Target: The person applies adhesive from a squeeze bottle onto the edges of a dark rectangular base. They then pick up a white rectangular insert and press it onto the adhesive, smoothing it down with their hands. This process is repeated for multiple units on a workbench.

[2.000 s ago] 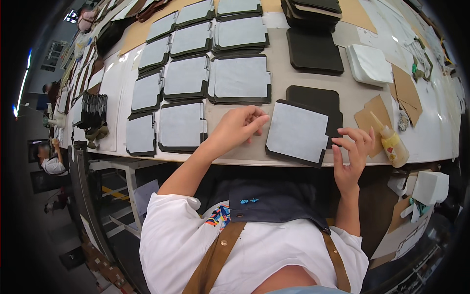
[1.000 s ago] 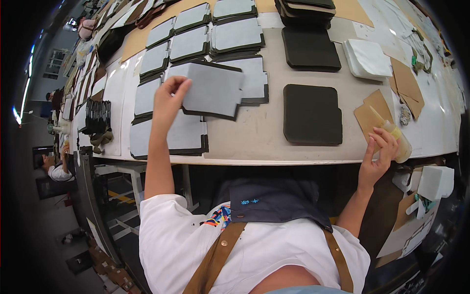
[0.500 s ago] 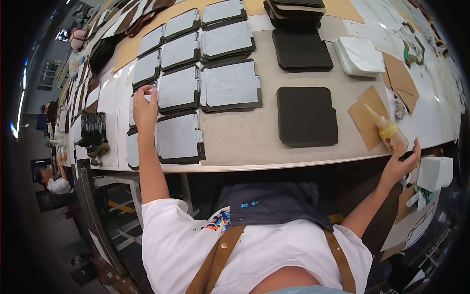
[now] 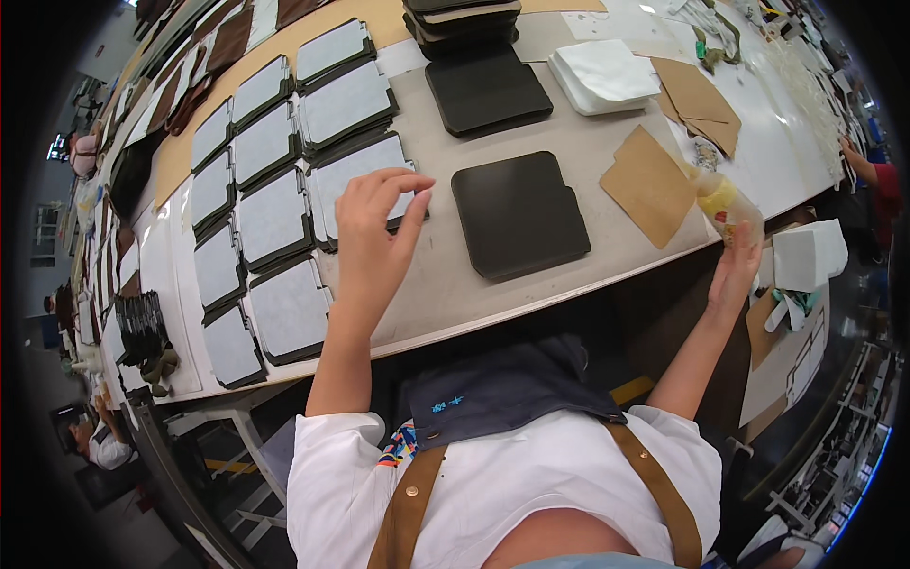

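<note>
My left hand [image 4: 374, 228] hovers with fingers spread over the near corner of a grey-faced panel [image 4: 355, 171], its fingertips at the panel's edge, holding nothing. To its right a single black panel [image 4: 519, 213] lies flat on the table [image 4: 445, 294]. My right hand [image 4: 739, 270] reaches up at the table's front edge, its fingers round the lower end of a small yellow bottle [image 4: 718, 201]. The bottle lies tilted beside a brown paper sheet [image 4: 649, 185].
Rows of grey-faced panels [image 4: 270, 218] cover the table's left half. Stacked black panels [image 4: 483, 85], a white stack [image 4: 607, 71] and more brown sheets [image 4: 701, 95] lie further back. A white box [image 4: 806, 256] sits below on the right. Another person's red sleeve [image 4: 877, 180] shows at far right.
My left hand laid a grey-faced panel down among the rows on the left and has swung back right toward the middle. My right hand rose from below the edge to the yellow bottle.
</note>
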The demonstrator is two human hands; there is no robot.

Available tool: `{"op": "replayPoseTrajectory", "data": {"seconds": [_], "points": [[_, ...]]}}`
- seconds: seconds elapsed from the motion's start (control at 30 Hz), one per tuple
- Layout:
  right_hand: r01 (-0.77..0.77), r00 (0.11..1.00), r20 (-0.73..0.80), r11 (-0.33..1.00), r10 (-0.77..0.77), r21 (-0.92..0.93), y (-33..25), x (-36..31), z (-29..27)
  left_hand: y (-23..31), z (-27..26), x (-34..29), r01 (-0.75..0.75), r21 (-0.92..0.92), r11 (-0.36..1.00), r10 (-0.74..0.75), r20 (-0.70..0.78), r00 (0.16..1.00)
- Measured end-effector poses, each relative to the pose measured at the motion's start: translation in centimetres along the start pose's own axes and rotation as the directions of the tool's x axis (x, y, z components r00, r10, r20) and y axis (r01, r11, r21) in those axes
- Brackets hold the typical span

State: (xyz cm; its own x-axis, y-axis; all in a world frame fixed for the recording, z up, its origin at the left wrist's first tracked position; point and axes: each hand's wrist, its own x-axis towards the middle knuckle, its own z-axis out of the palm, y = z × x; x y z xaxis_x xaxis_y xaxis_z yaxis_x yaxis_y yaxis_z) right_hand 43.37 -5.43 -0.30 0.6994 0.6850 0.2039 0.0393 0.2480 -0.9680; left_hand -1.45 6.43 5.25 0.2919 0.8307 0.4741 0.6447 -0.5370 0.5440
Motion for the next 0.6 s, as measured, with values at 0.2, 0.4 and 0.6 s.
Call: {"op": "replayPoseTrajectory", "data": {"seconds": [0.2,0.4,0.6], "points": [[0.038,0.994,0.089,0.976,-0.058,0.215,-2.7,-1.8,4.8,-0.5,1.7,-0.4,-0.027,-0.012,1.0,0.026,-0.034,0.999],[0.232,0.951,0.232,0.966,-0.202,-0.112,-3.2,-4.6,10.7,-1.4,1.9,-0.6,-0.01,-0.06,0.998,0.005,-0.078,0.997],[0.218,0.946,0.276,0.965,-0.172,-0.148,-3.2,-5.4,11.9,-1.7,2.0,-0.8,0.011,-0.088,0.996,-0.019,-0.094,0.995]]}}
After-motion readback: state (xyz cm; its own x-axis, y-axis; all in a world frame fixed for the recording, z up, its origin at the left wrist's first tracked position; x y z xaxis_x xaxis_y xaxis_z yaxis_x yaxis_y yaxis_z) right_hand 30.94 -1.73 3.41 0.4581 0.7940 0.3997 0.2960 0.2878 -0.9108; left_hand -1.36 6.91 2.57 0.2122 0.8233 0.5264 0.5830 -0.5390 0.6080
